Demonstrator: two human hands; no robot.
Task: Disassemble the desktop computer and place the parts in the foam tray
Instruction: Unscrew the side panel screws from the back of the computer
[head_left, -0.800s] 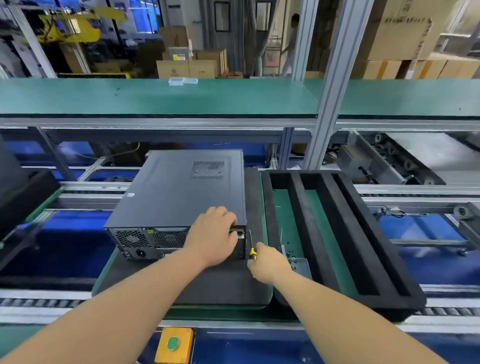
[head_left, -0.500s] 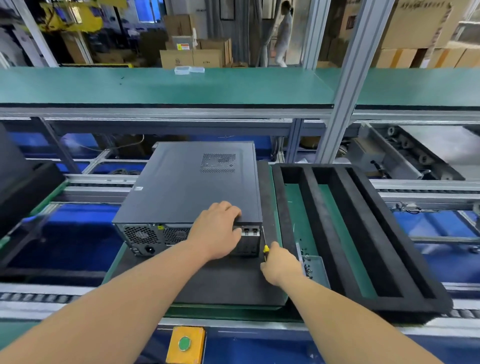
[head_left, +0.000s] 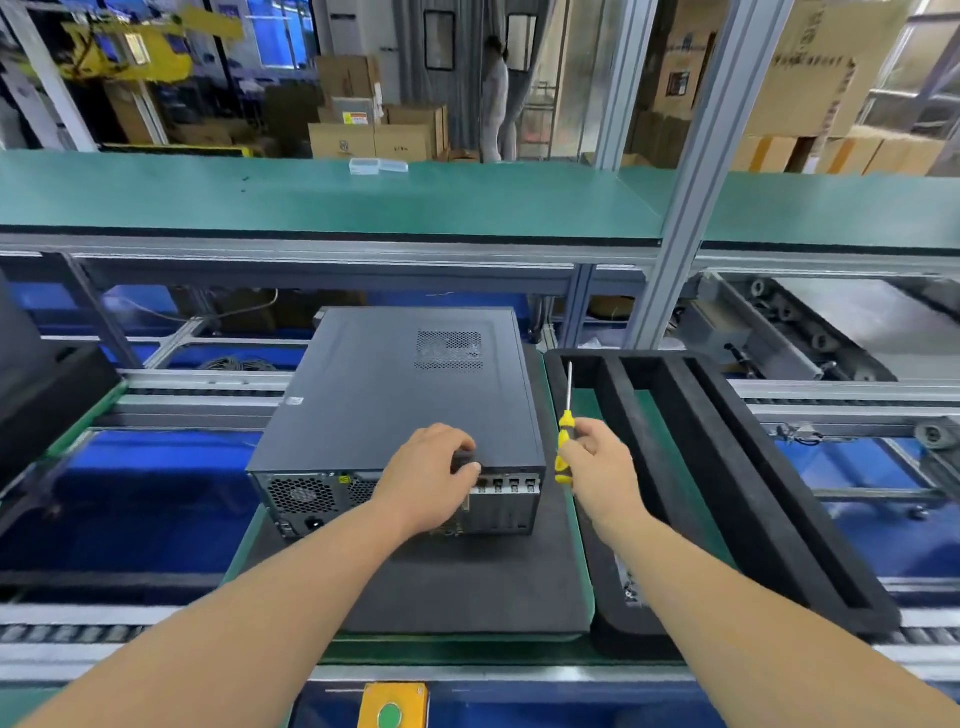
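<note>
A dark grey desktop computer (head_left: 395, 395) lies on its side on a dark mat, its rear panel with fan grilles facing me. My left hand (head_left: 431, 475) grips the rear top edge of the side cover, fingers curled over a small black handle. To the right of the case my right hand (head_left: 597, 457) holds a yellow-handled screwdriver (head_left: 565, 439) upright, its shaft pointing away from me. The black foam tray (head_left: 737, 467) with long slots lies right of the computer.
A dark mat (head_left: 467, 587) on a green pallet carries the computer. A small clear box of screws (head_left: 626, 584) sits in the tray's near left slot, partly behind my right forearm. A yellow box with a green button (head_left: 392, 709) is at the near edge. Roller rails run on both sides.
My right hand lifted the screwdriver from beside the case's rear corner up and away, so its shaft now stands above the tray edge. My left hand stays on the cover's rear edge.
</note>
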